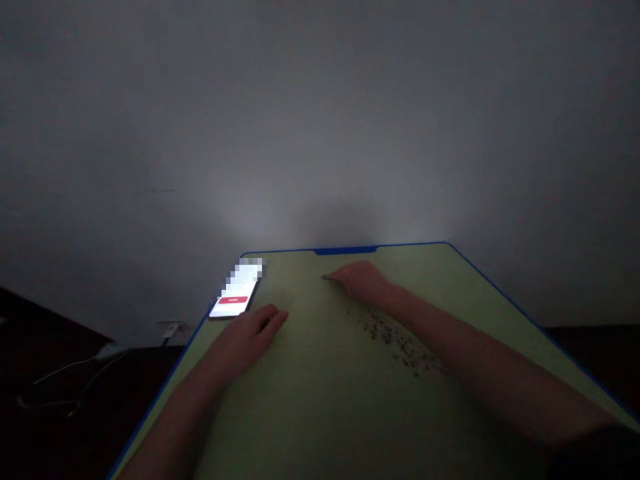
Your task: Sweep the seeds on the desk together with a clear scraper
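My right hand [359, 280] reaches across the table to its far middle, thumb and fingertips pinched together. A small dark piece [325, 277] pokes out from the fingertips; its kind is too dim and small to make out. My left hand [255, 330] rests on the tabletop at the left, its fingers loosely curled and nothing visible in them. Just beyond it lies a phone [233, 308] with a lit white screen and a red button. Many small dark bits [395, 341] are scattered on the table below my right forearm, which hides part of them.
The pale green table [310, 400] has a blue edge and a blue tab [345, 251] at its far side. A plain grey wall [320, 120] rises behind. White cables [100, 360] and a plug [171, 330] are low at the left. The room is dim.
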Tool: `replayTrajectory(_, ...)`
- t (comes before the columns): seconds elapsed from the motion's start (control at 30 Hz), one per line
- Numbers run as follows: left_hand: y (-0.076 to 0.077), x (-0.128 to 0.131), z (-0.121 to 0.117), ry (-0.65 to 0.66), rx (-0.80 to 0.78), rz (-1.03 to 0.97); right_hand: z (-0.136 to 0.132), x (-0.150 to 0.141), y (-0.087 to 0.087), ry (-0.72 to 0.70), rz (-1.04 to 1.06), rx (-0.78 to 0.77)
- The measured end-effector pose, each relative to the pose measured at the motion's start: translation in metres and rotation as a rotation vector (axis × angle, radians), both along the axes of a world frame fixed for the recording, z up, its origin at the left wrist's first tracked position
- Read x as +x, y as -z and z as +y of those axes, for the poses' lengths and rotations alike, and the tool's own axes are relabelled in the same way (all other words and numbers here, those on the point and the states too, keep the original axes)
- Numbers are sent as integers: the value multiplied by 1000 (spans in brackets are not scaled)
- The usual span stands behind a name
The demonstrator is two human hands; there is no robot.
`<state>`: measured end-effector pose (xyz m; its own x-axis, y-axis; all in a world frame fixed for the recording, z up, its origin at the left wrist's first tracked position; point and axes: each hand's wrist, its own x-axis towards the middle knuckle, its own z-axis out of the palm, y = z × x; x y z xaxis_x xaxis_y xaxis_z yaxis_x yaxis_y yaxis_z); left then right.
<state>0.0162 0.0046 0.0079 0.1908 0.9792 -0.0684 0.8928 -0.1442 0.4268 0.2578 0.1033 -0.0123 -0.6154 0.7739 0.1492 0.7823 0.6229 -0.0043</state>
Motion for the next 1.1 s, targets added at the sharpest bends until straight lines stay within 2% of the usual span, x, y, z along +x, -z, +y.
replayTrajectory(0.17, -2, 1, -1, 29, -2, 4, -57, 43, -3, -111, -26, -86)
replayTrajectory(0.27, 0, 0, 0, 37, 6, 7, -73, 76, -11, -137, 24, -142)
replayTrajectory(0.33, 1, -1, 0, 35, 14, 10, -66, 92, -15, -70, 55, -106)
replayTrajectory(0.4, 2, -2, 1, 32, 18, 10, -48, 99, -17, 56, 54, -23)
replayTrajectory(0.53, 1, -2, 2, 30, 8, 13, -5, 96, -14, 192, 47, 66)
replayTrajectory(0.63, 0, -2, 2, 32, -2, 11, 1, 88, -4, 225, 17, 80)
replayTrajectory(0.7, 0, -2, 3, 26, -3, 5, -15, 86, 4, 211, -9, 72)
replayTrajectory(0.8, 1, -2, 2, 24, -1, -1, -58, 90, 12, 159, -32, 44)
replayTrajectory(0.93, 0, 0, 1, 37, -8, 2, -110, 105, 11, 74, -42, -4)
replayTrajectory(1.0, 0, 0, 2, 41, -2, -8, -118, 113, 7, 95, -62, -21)
replayTrajectory(1.1, 2, -1, 3, 51, 0, -22, -104, 128, -2, 270, -106, 12)
